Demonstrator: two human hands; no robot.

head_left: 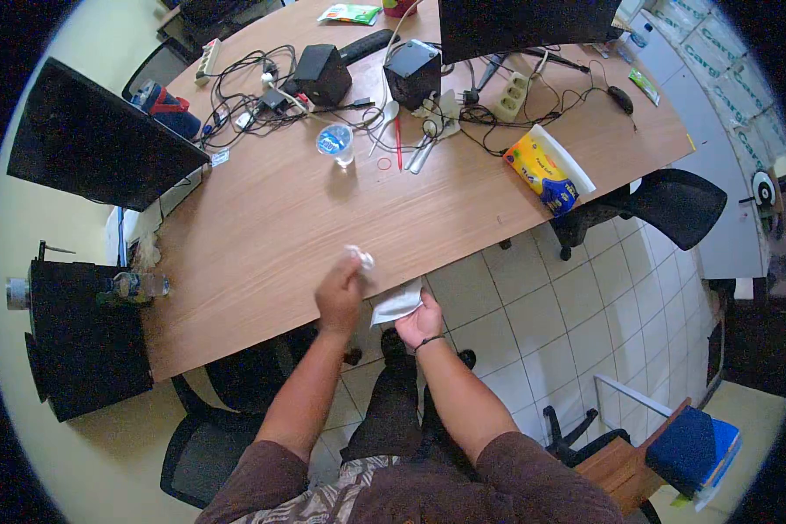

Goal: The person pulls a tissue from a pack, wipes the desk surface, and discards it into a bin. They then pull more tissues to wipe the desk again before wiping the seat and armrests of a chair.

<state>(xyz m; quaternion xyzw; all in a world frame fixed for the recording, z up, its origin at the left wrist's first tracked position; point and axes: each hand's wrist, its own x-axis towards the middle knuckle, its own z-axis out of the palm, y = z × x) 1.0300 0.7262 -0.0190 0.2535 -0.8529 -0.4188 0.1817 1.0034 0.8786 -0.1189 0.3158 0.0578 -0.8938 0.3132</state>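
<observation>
Over the near edge of the wooden table [262, 262], my left hand [337, 297] is closed on a crumpled white tissue [360, 257]; the hand is slightly blurred. My right hand [421, 323] is just off the table's edge, thumb on top, gripping a flat white sheet [396, 302] that looks like a folded tissue. The two hands are apart. Farther right on the tabletop lies a yellow and blue tissue pack [546, 170]. A clear plastic cup [335, 143] with a blue printed lid stands beyond my left hand.
Two black speakers [321, 75], tangled cables, a power strip [512, 96], a spoon, and a red pen [399, 144] lie toward the back. Monitors stand left [105, 131] and at the back [524, 26]. Chairs [672, 205] surround the table. A plastic bottle [140, 285] lies at left.
</observation>
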